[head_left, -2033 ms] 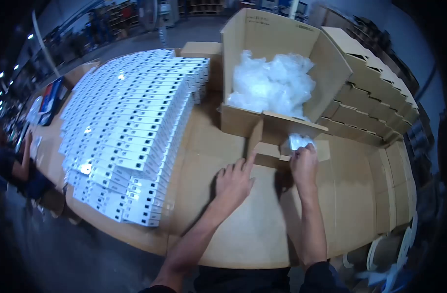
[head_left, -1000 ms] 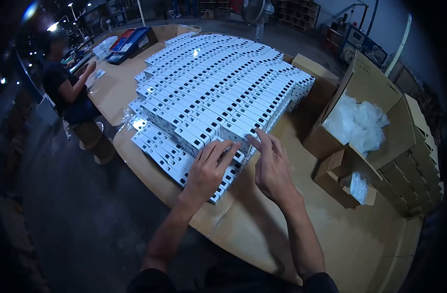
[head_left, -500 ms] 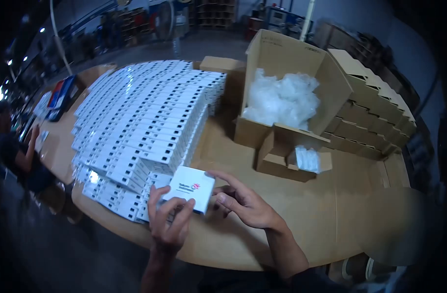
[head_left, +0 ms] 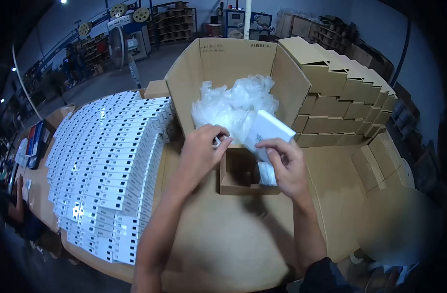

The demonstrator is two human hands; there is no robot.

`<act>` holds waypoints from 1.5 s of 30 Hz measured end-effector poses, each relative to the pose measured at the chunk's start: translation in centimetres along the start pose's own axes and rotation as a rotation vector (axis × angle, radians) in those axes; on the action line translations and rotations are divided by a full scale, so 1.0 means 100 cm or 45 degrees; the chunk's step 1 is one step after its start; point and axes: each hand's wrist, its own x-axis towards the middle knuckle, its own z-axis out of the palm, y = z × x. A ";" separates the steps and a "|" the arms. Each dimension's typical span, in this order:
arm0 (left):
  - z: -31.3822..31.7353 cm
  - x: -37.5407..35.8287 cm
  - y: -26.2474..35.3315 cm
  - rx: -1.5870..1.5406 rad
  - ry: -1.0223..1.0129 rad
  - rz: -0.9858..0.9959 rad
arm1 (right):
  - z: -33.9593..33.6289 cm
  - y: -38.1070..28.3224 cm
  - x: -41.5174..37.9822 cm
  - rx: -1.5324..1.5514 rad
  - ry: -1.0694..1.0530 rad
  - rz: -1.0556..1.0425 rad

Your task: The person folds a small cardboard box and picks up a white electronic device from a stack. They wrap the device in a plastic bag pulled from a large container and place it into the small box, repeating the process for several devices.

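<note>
My right hand [head_left: 288, 166] grips a flat white box [head_left: 270, 129], tilted above the small open brown carton [head_left: 235, 189]. The carton's right part holds white packets [head_left: 267, 174], partly behind my right hand. My left hand [head_left: 204, 149] is raised by the carton's left rear, its fingers curled and the thumb close to the forefinger. Something pale shows between those fingers, too small to name. Stacked white boxes [head_left: 94, 166] in rows stand left of my left arm.
Behind the small carton a large open cardboard box [head_left: 184, 73] holds crumpled clear plastic bags [head_left: 238, 102]. Stacked brown cartons [head_left: 331, 105] stand on the right. At the far left another person's arm [head_left: 19, 195] shows beside the brown table [head_left: 223, 234].
The view has swung right. The white box has gone from both hands by the stack to my right hand over the small carton. My left hand has let go of it.
</note>
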 end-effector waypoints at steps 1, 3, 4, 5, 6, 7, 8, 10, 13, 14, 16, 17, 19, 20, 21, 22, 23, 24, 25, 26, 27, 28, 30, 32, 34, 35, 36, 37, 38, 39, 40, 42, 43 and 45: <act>0.021 0.018 -0.022 0.028 -0.044 0.064 | -0.005 0.007 0.014 -0.077 0.008 0.012; 0.054 0.047 -0.046 0.095 -0.168 -0.014 | -0.010 0.012 0.038 -0.260 -0.001 -0.001; 0.068 0.056 -0.058 0.128 -0.237 -0.058 | -0.009 0.020 0.048 -0.258 -0.003 -0.028; 0.080 0.062 -0.071 0.107 -0.269 -0.082 | -0.005 0.030 0.057 -0.257 -0.004 -0.058; 0.085 0.071 -0.077 0.087 -0.299 -0.103 | -0.002 0.039 0.067 -0.256 -0.004 -0.092; 0.089 0.074 -0.082 0.066 -0.334 -0.129 | 0.000 0.047 0.073 -0.315 -0.034 -0.097; 0.090 0.075 -0.090 0.013 -0.301 -0.072 | 0.002 0.054 0.078 -0.372 -0.064 -0.100; 0.082 0.078 -0.086 -0.166 -0.221 -0.170 | 0.009 0.066 0.086 -0.455 -0.082 -0.051; 0.069 0.080 -0.077 -0.376 -0.219 -0.327 | 0.024 0.084 0.103 -0.618 -0.111 -0.122; 0.069 0.081 -0.079 -0.440 -0.199 -0.358 | 0.031 0.088 0.107 -0.689 -0.106 -0.107; 0.070 0.084 -0.082 -0.559 -0.158 -0.381 | 0.037 0.101 0.120 -0.639 -0.106 -0.207; 0.069 0.087 -0.084 -0.466 -0.104 -0.404 | 0.039 0.106 0.121 -0.621 -0.102 -0.195; 0.067 0.095 -0.089 -0.282 0.011 -0.450 | 0.041 0.099 0.124 -0.584 -0.094 -0.172; 0.069 0.097 -0.091 -0.269 0.046 -0.423 | 0.042 0.097 0.125 -0.612 -0.101 -0.158; 0.071 0.098 -0.094 -0.264 0.077 -0.373 | 0.042 0.096 0.126 -0.643 -0.105 -0.142; 0.075 0.100 -0.096 -0.263 0.108 -0.319 | 0.042 0.099 0.127 -0.693 -0.109 -0.210; 0.078 0.102 -0.099 -0.262 0.140 -0.265 | 0.039 0.099 0.128 -0.667 -0.127 -0.189; 0.075 0.103 -0.093 -0.277 0.116 -0.376 | 0.033 0.092 0.127 -0.638 -0.146 -0.164; 0.076 0.104 -0.094 -0.204 0.184 -0.237 | 0.030 0.087 0.127 -0.607 -0.168 -0.139; 0.078 0.104 -0.095 -0.129 0.251 -0.104 | 0.028 0.087 0.127 -0.596 -0.187 -0.140; 0.079 0.105 -0.097 -0.053 0.317 0.027 | 0.025 0.088 0.129 -0.584 -0.208 -0.141; 0.076 0.108 -0.101 -0.041 0.288 0.077 | 0.022 0.088 0.132 -0.574 -0.227 -0.144; 0.066 0.115 -0.102 -0.160 0.180 0.019 | 0.016 0.089 0.137 -0.506 -0.168 -0.128; 0.068 0.124 -0.104 -0.549 0.096 -0.208 | 0.013 0.085 0.145 -0.466 -0.147 -0.095; 0.075 0.124 -0.096 -0.673 0.077 -0.117 | 0.021 0.086 0.149 -0.439 0.002 -0.139; 0.077 0.124 -0.093 -0.734 0.063 -0.069 | 0.025 0.089 0.151 -0.424 0.081 -0.159; 0.077 0.126 -0.097 -0.698 0.015 -0.097 | 0.027 0.090 0.156 -0.319 0.148 -0.135; 0.079 0.127 -0.103 -0.662 -0.033 -0.130 | 0.026 0.091 0.158 -0.353 0.203 -0.154; 0.081 0.129 -0.109 -0.626 -0.080 -0.163 | 0.025 0.092 0.160 -0.387 0.260 -0.173; 0.084 0.130 -0.118 -0.591 -0.129 -0.195 | 0.023 0.091 0.161 -0.422 0.316 -0.190; 0.084 0.132 -0.127 -0.593 -0.173 -0.274 | 0.021 0.088 0.162 -0.406 0.274 -0.144; 0.076 0.139 -0.141 -0.545 -0.288 -0.334 | 0.016 0.092 0.167 -0.399 0.187 -0.047; 0.069 0.141 -0.130 -0.520 -0.349 -0.361 | 0.013 0.094 0.168 -0.394 0.146 0.003; 0.055 0.132 -0.104 -0.755 -0.264 -0.386 | 0.007 0.092 0.167 -0.317 0.080 0.058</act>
